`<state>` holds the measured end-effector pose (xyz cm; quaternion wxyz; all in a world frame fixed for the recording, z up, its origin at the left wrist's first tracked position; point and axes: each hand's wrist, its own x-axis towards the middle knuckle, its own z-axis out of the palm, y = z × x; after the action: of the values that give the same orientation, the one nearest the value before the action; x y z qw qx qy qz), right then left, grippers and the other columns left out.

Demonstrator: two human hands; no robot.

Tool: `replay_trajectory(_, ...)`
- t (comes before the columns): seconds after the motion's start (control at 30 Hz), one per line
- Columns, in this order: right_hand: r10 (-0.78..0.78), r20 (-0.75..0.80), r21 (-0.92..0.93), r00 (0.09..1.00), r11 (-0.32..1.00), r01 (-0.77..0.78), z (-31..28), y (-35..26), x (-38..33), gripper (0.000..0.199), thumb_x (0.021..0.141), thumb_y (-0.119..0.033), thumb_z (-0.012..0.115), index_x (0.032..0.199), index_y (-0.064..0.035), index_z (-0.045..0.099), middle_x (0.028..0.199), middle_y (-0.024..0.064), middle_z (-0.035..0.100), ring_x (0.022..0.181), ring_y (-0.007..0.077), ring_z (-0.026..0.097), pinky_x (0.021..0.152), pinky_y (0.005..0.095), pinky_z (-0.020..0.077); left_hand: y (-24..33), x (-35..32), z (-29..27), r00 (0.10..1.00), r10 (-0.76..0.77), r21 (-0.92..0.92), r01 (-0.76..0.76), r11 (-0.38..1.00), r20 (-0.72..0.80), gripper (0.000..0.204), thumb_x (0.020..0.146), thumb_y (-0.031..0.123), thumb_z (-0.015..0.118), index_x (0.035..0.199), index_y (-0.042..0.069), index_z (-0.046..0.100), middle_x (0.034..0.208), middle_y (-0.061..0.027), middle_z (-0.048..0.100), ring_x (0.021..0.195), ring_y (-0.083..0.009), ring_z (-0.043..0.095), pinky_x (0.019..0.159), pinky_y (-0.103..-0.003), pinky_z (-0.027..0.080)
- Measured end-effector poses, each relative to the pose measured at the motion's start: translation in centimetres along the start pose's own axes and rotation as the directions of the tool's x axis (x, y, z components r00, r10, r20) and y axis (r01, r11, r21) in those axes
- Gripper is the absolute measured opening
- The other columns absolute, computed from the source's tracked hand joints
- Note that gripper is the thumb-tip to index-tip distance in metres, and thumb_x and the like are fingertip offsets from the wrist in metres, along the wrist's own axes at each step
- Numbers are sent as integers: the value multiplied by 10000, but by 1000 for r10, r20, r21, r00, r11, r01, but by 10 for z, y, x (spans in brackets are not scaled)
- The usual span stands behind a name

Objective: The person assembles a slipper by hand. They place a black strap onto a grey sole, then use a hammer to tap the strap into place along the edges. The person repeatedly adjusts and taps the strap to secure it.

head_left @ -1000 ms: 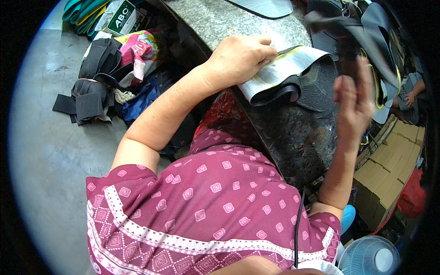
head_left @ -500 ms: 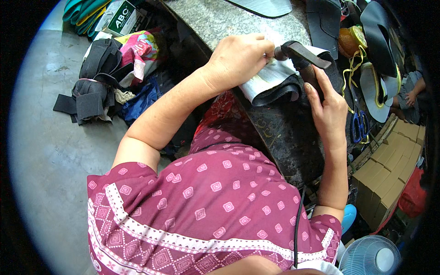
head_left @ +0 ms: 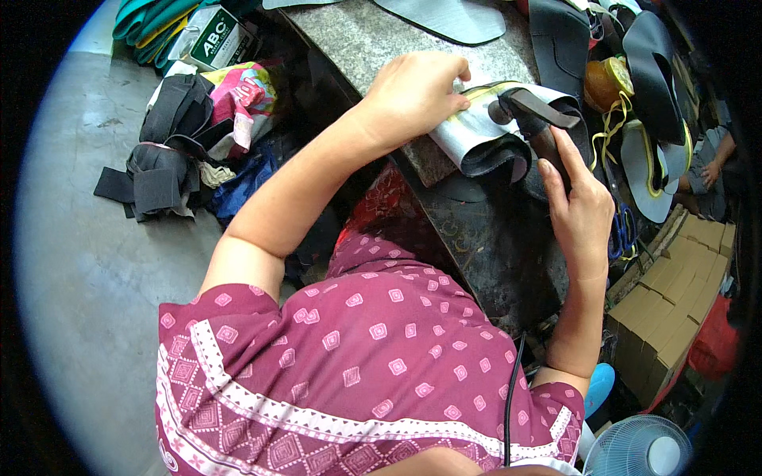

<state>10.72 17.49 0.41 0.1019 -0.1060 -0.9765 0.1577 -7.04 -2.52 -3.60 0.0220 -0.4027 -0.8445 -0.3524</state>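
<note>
Two hands seem mid-hammering: the left hand (head_left: 413, 89) pinches a folded pale-grey, dark-backed sheet (head_left: 475, 141) at the speckled grey stone slab's (head_left: 341, 40) edge; the right hand (head_left: 583, 205) grasps a dark-headed hammer (head_left: 525, 120). The next blow calls for a steady sheet. Blurred and raised a second earlier, the right hand is now lower.

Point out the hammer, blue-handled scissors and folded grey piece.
Hammer (head_left: 543, 109), head view, on its metal head.
Blue-handled scissors (head_left: 623, 232), head view, on the handles.
Folded grey piece (head_left: 481, 133), head view, on its pale face.
</note>
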Motion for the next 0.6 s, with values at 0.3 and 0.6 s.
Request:
replay_trajectory(0.3, -15, -216, 437, 976, 892, 111, -13, 3, 31, 424, 984, -236, 666, 1399, -167, 621, 1226, 153, 715, 1052, 269, 731, 884, 367, 552, 3, -10, 0, 968, 252, 199, -249, 948, 11, 42, 875, 143, 658, 905, 115, 651, 858, -83, 602, 752, -334, 672, 644, -435, 557)
replay_trajectory(0.6, -65, -52, 82, 997, 994, 69, -9, 1, 34, 458, 976, -313, 664, 1426, -278, 588, 1110, 180, 726, 961, 342, 727, 819, 403, 560, 3, -11, -1, 959, 280, 197, -283, 939, 41, 65, 860, 129, 668, 922, 122, 649, 872, -78, 599, 773, -326, 671, 649, -430, 551)
